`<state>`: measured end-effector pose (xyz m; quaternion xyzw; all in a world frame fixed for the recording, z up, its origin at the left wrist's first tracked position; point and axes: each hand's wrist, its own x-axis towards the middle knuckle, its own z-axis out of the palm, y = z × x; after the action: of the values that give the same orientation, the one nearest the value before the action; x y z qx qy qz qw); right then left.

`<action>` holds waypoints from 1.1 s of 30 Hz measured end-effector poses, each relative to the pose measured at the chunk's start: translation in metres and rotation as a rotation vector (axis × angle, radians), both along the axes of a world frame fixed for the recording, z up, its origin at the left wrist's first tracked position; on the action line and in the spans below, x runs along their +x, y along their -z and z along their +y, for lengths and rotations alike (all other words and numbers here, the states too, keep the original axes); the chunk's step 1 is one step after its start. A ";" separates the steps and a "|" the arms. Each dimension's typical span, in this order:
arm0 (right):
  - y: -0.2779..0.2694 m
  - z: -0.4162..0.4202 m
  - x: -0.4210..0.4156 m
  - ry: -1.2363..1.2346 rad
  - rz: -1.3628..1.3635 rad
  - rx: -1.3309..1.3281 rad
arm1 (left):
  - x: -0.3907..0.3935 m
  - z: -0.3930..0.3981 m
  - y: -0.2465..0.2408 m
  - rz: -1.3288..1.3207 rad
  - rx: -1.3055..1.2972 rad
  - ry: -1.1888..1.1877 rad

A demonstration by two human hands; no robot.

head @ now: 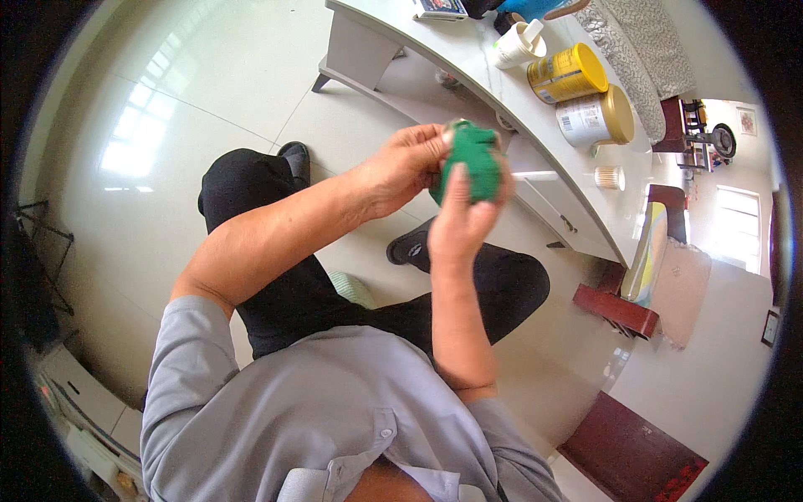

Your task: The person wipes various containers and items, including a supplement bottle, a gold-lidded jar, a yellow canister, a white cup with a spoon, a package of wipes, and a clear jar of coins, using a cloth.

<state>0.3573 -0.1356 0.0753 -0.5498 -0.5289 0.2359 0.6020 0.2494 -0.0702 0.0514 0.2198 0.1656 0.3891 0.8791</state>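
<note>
A small bundle of green cloth is held up in front of my body, over the gap between my knees and the table. It looks folded, and motion blur hides its finer detail. My left hand pinches its upper left edge between thumb and fingers. From below and the right, my right hand grips it, the thumb lying on the near face and the fingers wrapped behind. A paler bit shows at the top of the cloth, too small to tell apart.
A white marble-look table with drawers curves along the far right. On it stand a white cup, a yellow tin, a gold-lidded can and a container of cotton swabs. A dark red wooden bench is at right.
</note>
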 end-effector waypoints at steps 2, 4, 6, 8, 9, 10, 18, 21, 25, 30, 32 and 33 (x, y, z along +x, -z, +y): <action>0.014 -0.004 -0.009 -0.001 -0.412 0.106 | -0.006 0.000 -0.006 -0.011 -0.181 -0.068; 0.032 -0.005 -0.017 -0.018 -0.449 0.115 | -0.005 0.003 0.001 -0.050 -0.302 -0.049; 0.034 -0.007 -0.014 0.003 -0.576 0.103 | -0.002 0.002 0.008 -0.093 -0.377 -0.015; 0.033 -0.010 -0.013 0.024 -0.675 0.064 | -0.001 0.001 0.010 -0.097 -0.486 -0.013; 0.033 -0.011 -0.013 0.037 -0.714 0.042 | -0.001 0.001 0.010 -0.093 -0.470 -0.017; 0.031 -0.011 -0.014 0.050 -0.753 0.019 | -0.004 0.002 0.010 -0.088 -0.454 -0.020; 0.016 -0.019 0.040 -0.238 0.033 -0.110 | -0.005 0.003 -0.007 0.273 -0.116 -0.140; -0.026 -0.012 0.046 -0.158 -0.118 -0.142 | -0.004 0.002 -0.011 0.247 0.049 0.103; -0.020 -0.018 0.059 -0.238 -0.307 -0.242 | 0.004 -0.002 -0.002 0.358 0.070 0.190; -0.019 -0.032 0.080 -0.246 -0.319 -0.340 | 0.008 -0.010 0.004 0.499 0.193 0.386; -0.014 -0.035 0.090 -0.299 -0.270 -0.434 | 0.012 -0.015 0.007 0.496 0.174 0.422; -0.008 -0.038 0.100 -0.334 -0.128 -0.464 | 0.014 -0.017 0.008 0.491 0.158 0.432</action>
<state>0.4571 -0.1735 0.0833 -0.5918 -0.5810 0.4112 0.3783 0.2630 -0.0869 0.0432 0.4046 0.2912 0.1408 0.8554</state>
